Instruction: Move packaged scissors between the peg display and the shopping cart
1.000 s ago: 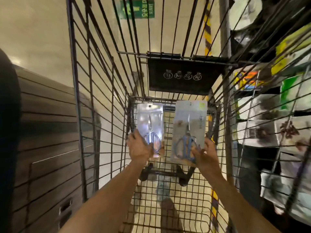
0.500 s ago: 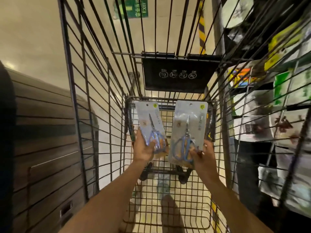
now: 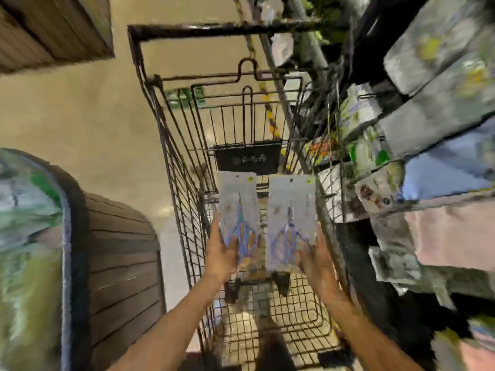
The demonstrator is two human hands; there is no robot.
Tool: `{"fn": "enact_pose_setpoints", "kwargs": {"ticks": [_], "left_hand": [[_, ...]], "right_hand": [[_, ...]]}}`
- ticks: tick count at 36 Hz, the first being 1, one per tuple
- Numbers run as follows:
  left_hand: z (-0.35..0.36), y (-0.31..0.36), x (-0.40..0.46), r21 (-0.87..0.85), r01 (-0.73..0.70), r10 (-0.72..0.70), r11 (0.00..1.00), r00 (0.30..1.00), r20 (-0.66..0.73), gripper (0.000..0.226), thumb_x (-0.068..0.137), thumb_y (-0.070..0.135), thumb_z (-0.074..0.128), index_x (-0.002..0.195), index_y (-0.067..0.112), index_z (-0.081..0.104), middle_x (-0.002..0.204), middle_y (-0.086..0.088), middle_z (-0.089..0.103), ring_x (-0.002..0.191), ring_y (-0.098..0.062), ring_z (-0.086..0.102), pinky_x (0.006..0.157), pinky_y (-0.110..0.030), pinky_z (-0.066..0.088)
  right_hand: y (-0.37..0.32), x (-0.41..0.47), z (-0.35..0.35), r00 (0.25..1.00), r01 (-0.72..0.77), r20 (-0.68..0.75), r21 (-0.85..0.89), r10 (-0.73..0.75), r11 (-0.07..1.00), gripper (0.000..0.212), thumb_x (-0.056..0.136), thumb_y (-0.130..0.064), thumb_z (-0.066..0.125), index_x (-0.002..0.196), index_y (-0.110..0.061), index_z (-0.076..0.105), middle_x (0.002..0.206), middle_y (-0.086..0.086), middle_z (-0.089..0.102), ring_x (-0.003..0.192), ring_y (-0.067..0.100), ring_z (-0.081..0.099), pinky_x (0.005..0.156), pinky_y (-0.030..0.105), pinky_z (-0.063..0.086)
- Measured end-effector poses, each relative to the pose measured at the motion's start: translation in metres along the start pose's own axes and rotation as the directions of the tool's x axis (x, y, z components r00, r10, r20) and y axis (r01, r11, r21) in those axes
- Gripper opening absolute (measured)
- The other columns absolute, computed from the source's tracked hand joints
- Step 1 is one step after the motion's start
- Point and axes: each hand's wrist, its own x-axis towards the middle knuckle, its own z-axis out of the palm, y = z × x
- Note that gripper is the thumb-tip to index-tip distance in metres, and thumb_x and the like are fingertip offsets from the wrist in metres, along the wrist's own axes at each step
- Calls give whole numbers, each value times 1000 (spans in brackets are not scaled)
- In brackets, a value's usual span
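Both scissor packs are now rising higher above the cart (image 3: 171,210). Left hand (image 3: 221,254) is pinching the left pack (image 3: 238,210), right hand (image 3: 314,259) the right pack (image 3: 290,218). Judged step: carrying toward the pegs; next, aligning hang holes.

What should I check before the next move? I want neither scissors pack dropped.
1. Left hand grips the left scissors pack at its lower end: ok.
2. Right hand grips the right scissors pack at its lower end: ok.
3. Packs apart, not overlapping: ok.
4. Both packs held over the shopping cart basket: ok.
5. Hang holes at the pack tops intact: cannot tell, blurred.
6. A free peg on the display to the right: cannot tell, blurred.
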Motion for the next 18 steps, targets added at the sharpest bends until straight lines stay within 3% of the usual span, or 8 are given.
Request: {"fn": "enact_pose_setpoints", "kwargs": {"ticks": [3, 4, 6, 8, 12, 15, 18], "left_hand": [[-20, 33, -36, -33, -111, 112, 993, 993, 33, 71, 89, 55, 66, 147, 42, 26, 143, 12, 53, 132, -9, 56, 107, -25, 48], [-27, 42, -47, -29, -152, 153, 988, 987, 48, 75, 89, 59, 64, 149, 40, 25, 143, 19, 52, 133, -6, 54, 109, -26, 47], [-43, 57, -66, -7, -224, 224, 975, 970, 93, 76, 93, 52, 62, 156, 36, 22, 147, 23, 50, 137, -7, 51, 113, -44, 45], [-56, 71, -83, 18, -304, 298, 953, 945, 137, 77, 93, 46, 61, 159, 37, 21, 157, 11, 44, 143, -15, 46, 114, -55, 41], [-70, 101, -115, 31, -388, 375, 921, 907, 192, 75, 94, 37, 64, 157, 41, 24, 159, 9, 40, 143, -15, 45, 113, -56, 42], [-73, 119, -136, 10, -429, 409, 903, 869, 278, 81, 97, 13, 67, 155, 49, 23, 159, 9, 40, 140, -18, 49, 109, -59, 46], [-66, 136, -157, -51, -459, 447, 887, 827, 340, 86, 93, 8, 70, 154, 51, 26, 154, 14, 46, 134, -16, 56, 102, -55, 53]], "right_hand": [[-32, -45, -8, 999, 44, 21, 134, -47, 990, 64, 103, -26, 54, 152, -51, 23, 152, -4, 48, 134, 31, 53, 101, 58, 47], [-40, -61, -13, 997, 67, 12, 157, -70, 985, 65, 103, -26, 55, 153, -51, 21, 155, -6, 44, 138, 31, 48, 104, 61, 44], [-59, -94, -18, 995, 97, -26, 189, -94, 977, 67, 101, -29, 58, 151, -54, 21, 157, -10, 40, 143, 27, 43, 107, 66, 41], [-73, -125, -23, 989, 142, -81, 219, -127, 965, 68, 102, -22, 58, 152, -52, 22, 156, -10, 42, 142, 24, 45, 107, 64, 41], [-88, -183, -35, 967, 180, -223, 254, -123, 950, 71, 98, -32, 63, 151, -53, 22, 150, -13, 50, 132, 24, 57, 98, 66, 48], [-96, -224, -50, 935, 227, -329, 260, -135, 939, 71, 100, -11, 60, 151, -46, 27, 139, -21, 58, 127, 7, 59, 106, 52, 49], [-100, -259, -70, 901, 268, -406, 250, -150, 930, 72, 99, -6, 57, 149, -47, 27, 129, -35, 60, 120, -2, 61, 104, 48, 51]]}}
